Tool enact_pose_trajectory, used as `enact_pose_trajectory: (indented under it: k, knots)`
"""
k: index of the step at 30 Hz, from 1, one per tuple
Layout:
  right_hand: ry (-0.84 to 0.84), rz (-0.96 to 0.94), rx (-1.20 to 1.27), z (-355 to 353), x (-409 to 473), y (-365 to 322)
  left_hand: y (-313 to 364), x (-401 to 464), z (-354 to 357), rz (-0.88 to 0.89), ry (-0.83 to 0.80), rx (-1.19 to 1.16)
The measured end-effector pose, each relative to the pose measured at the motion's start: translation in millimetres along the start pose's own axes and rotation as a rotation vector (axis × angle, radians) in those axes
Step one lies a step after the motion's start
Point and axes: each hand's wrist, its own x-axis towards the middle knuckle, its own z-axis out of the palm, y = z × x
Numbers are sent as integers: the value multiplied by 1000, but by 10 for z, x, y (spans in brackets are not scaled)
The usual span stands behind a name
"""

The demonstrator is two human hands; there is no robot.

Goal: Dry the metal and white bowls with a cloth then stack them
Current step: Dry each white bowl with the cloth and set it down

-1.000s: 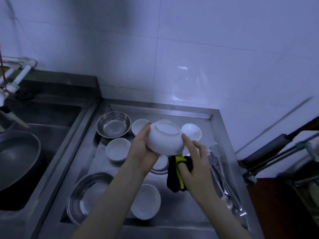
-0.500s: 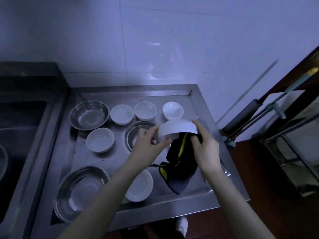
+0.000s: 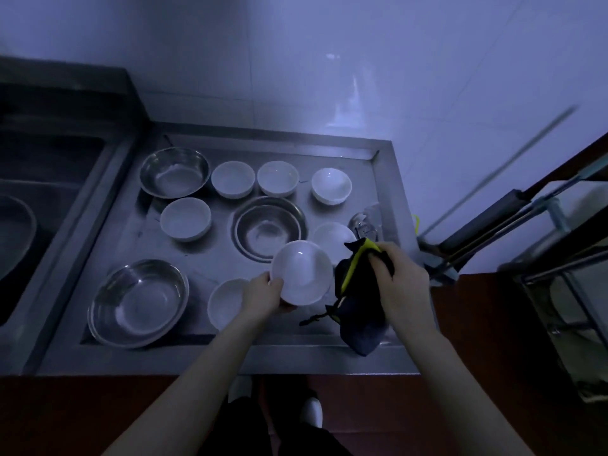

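My left hand (image 3: 265, 293) grips a white bowl (image 3: 302, 273) by its lower left rim, tilted so its inside faces me, above the steel draining tray (image 3: 184, 255). My right hand (image 3: 399, 280) holds a dark cloth with a yellow stripe (image 3: 357, 311) just right of the bowl; the cloth hangs down past the tray's front edge. Several white bowls stand upright on the tray, among them one at back right (image 3: 331, 185) and one (image 3: 227, 302) partly hidden under my left hand. Three metal bowls lie at back left (image 3: 174, 172), centre (image 3: 269, 228) and front left (image 3: 138, 302).
A sink with a dark pan (image 3: 16, 235) lies to the left. Metal utensils (image 3: 367, 223) rest at the tray's right edge. A metal rack and a long handle (image 3: 513, 205) stand to the right. Tiled wall behind; my feet show below the counter.
The bowl was bottom-up against the cloth a second ago; it is now turned with its inside facing me and sits lower and left of the cloth. The view tilted downward.
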Motion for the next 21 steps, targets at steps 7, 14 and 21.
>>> enact_pose_trajectory:
  k: [7, 14, 21]
  knots:
    - [-76, 18, -52, -189, -111, 503, -735, 427, 371, -189, 125, -77]
    - [-123, 76, -25, -181, -151, 824, -721, 361, 593, -238, 143, -456]
    - [-170, 104, 5, -182, -217, 818, -622, 205, 455, -191, 11, -39]
